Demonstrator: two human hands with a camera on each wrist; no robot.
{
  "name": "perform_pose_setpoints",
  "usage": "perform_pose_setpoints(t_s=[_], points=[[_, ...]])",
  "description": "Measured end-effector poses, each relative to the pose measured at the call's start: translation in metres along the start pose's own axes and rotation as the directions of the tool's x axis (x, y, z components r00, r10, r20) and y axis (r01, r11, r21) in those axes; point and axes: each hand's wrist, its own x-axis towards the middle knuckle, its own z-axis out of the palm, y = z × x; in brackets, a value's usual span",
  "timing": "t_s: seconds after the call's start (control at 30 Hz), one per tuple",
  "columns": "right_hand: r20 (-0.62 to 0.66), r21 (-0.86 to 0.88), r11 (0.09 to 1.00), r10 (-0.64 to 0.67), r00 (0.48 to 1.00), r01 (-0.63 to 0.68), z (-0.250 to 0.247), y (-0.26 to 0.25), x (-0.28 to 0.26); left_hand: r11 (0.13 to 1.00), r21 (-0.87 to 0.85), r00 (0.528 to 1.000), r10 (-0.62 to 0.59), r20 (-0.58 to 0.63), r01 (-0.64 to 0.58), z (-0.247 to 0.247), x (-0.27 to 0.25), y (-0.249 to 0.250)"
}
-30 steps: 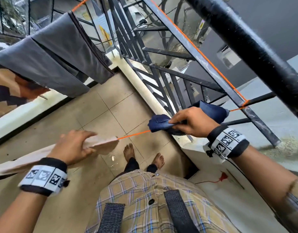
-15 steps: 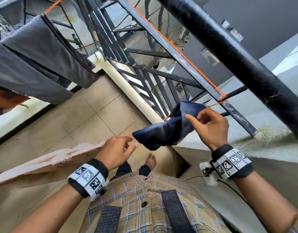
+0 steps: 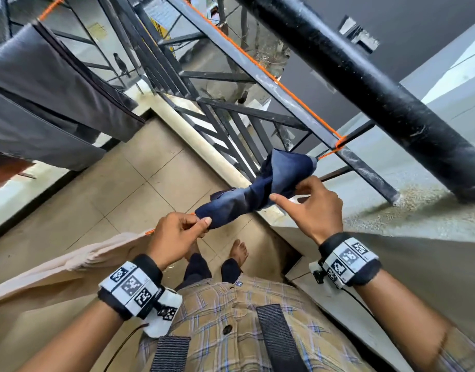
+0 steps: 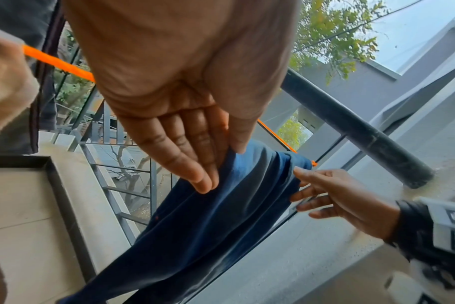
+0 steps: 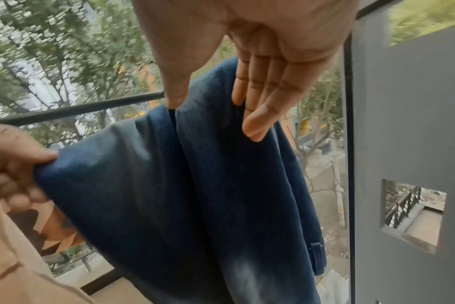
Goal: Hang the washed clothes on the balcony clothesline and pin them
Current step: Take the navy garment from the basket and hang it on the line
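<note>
Setting: tiled balcony floor [image 3: 150, 181] bounded by a black metal railing [image 3: 231, 122], with a thick black pole [image 3: 365, 84] slanting across the upper right and a grey wall beyond.
Change since half a second ago: the left hand [image 3: 177, 234] has closed the gap to the navy garment [image 3: 260, 189] and now pinches its near end, where before it hovered just short of the cloth; the garment looks more stretched along the line.
Left hand: thumb and curled fingers pinch the lower left edge of the navy cloth (the wrist view shows the thumb pressed on the fold).
Right hand: the right hand [image 3: 314, 208] holds the garment's upper part between thumb and fingers, the index finger stretched out straight.
Task item: the navy garment is draped over the orange clothesline [image 3: 330, 153], between the two hands, close to where the line is tied to the railing.
Other laundry: a beige cloth [image 3: 70, 264] hangs on the same line just left of the left hand; a dark grey garment [image 3: 43, 103] hangs on a farther stretch of line at upper left.
Person: plaid shirt [image 3: 244, 318] and bare feet visible below, with marker bands on both wrists.
Beyond the railing: trees and neighbouring buildings.
</note>
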Motion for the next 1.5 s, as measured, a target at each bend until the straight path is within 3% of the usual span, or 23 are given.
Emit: perform_pose_setpoints(t_s=[0.2,0.33,0.47,0.6,0.77,0.83,0.9,1.0,1.13,1.23,1.33,1.5], points=[[-0.065,0.052,0.998,-0.043,0.997,0.047,0.006,0.005,0.003,0.97,-0.219,0.99,-0.122,-0.071,0.104,-0.035,-0.017,-0.003],[-0.098,0.224,0.954,-0.18,0.979,0.198,0.011,0.01,0.003,0.912,-0.361,0.964,-0.247,-0.098,0.197,-0.055,-0.029,-0.005],[-0.084,0.147,0.934,-0.315,0.945,0.325,0.006,0.022,0.001,0.915,-0.344,0.953,-0.271,-0.139,0.21,-0.054,-0.036,-0.007],[-0.142,0.157,0.92,-0.338,0.93,0.358,-0.008,0.025,0.006,0.969,-0.107,0.944,-0.24,-0.227,0.221,-0.061,-0.031,-0.029],[-0.131,0.275,0.923,-0.243,0.961,0.271,-0.021,0.016,0.009,0.955,0.162,0.965,-0.229,-0.131,0.249,-0.063,-0.033,-0.03],[-0.12,0.29,0.913,-0.264,0.957,0.288,-0.025,0.01,0.011,0.908,0.337,0.965,-0.199,-0.171,0.247,-0.06,-0.034,-0.024],[-0.089,0.348,0.889,-0.285,0.954,0.298,-0.03,0.003,0.014,0.808,0.529,0.955,-0.136,-0.262,0.26,-0.059,-0.036,-0.016],[0.004,0.501,0.831,-0.281,0.96,0.241,-0.037,-0.007,0.016,0.755,0.625,0.959,-0.017,-0.283,0.198,-0.056,-0.032,0.0],[0.047,0.555,0.809,-0.262,0.964,0.193,-0.044,-0.011,0.019,0.844,0.536,0.983,0.085,-0.16,0.014,-0.036,-0.019,0.023],[0.056,0.515,0.83,-0.279,0.959,0.212,-0.05,-0.018,0.02,0.955,0.236,0.984,0.168,0.065,-0.178,-0.014,-0.009,0.047],[0.071,0.5,0.83,-0.322,0.944,0.246,-0.059,-0.025,0.023,0.977,-0.077,0.944,0.213,0.254,-0.2,0.016,0.003,0.066],[0.168,0.599,0.779,-0.349,0.922,0.185,-0.076,-0.018,0.026,0.954,-0.231,0.912,0.262,0.317,-0.193,0.06,0.022,0.088]])
